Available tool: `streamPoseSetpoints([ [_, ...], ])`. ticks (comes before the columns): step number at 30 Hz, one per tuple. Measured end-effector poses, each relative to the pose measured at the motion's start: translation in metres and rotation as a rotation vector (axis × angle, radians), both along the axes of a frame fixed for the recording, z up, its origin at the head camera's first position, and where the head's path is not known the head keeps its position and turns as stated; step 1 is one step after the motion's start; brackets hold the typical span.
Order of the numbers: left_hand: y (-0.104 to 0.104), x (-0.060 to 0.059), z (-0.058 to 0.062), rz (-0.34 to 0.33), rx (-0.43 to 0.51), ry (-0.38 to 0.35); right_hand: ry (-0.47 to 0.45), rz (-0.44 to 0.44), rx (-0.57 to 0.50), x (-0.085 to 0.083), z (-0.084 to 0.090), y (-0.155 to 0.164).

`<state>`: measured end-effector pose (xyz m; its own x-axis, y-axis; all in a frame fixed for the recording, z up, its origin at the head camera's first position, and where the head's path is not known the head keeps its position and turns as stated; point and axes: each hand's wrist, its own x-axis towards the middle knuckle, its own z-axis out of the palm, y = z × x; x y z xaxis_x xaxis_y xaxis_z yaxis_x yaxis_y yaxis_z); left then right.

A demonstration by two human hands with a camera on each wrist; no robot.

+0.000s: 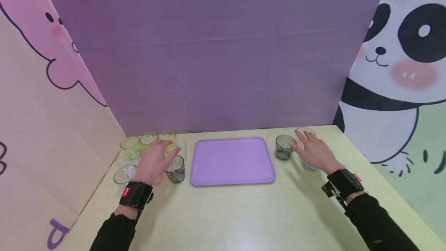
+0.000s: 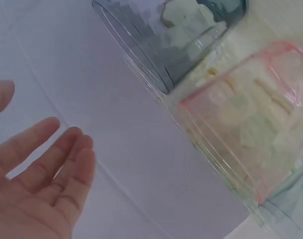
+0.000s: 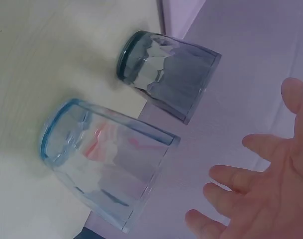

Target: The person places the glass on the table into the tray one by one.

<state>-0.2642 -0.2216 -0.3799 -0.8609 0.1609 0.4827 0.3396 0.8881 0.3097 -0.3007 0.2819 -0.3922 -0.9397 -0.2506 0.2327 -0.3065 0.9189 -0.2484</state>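
Observation:
My left hand [image 1: 161,154] hovers open, fingers spread, over a cluster of glasses at the table's left. Nearest it are a dark grey glass [image 1: 175,169] and a pink glass [image 1: 157,179] partly hidden beneath it. The left wrist view shows the open left hand [image 2: 47,174] apart from the grey glass [image 2: 176,45] and the pink glass [image 2: 246,139]. My right hand [image 1: 304,143] is open above a pale blue glass [image 1: 310,165], beside a dark grey glass [image 1: 283,147]. In the right wrist view the right hand [image 3: 255,199] holds nothing; the blue glass [image 3: 106,169] and grey glass [image 3: 166,74] stand upright.
A purple tray [image 1: 231,162] lies bare in the middle of the yellow table [image 1: 244,212]. Two green glasses [image 1: 130,147], a yellow glass [image 1: 168,138] and a clear glass [image 1: 124,173] stand at the left. A pale glass [image 1: 306,131] stands behind my right hand. Printed cloth walls close in three sides.

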Motion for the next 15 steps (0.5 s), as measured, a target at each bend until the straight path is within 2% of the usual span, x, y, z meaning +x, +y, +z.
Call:
streamPoseSetpoints([
  [3,0.004,0.002,0.001,-0.007,0.011,0.066,-0.006,0.002,-0.043,0.001,0.002,0.000],
  [7,0.013,0.005,0.003,-0.011,0.001,0.102,-0.024,-0.017,-0.102,0.005,0.007,0.004],
  [11,0.026,0.007,0.003,-0.017,0.001,0.083,0.008,-0.036,-0.169,0.007,0.011,0.012],
  [15,0.041,0.012,-0.004,-0.018,0.018,0.035,0.045,-0.037,-0.210,0.008,0.008,0.019],
])
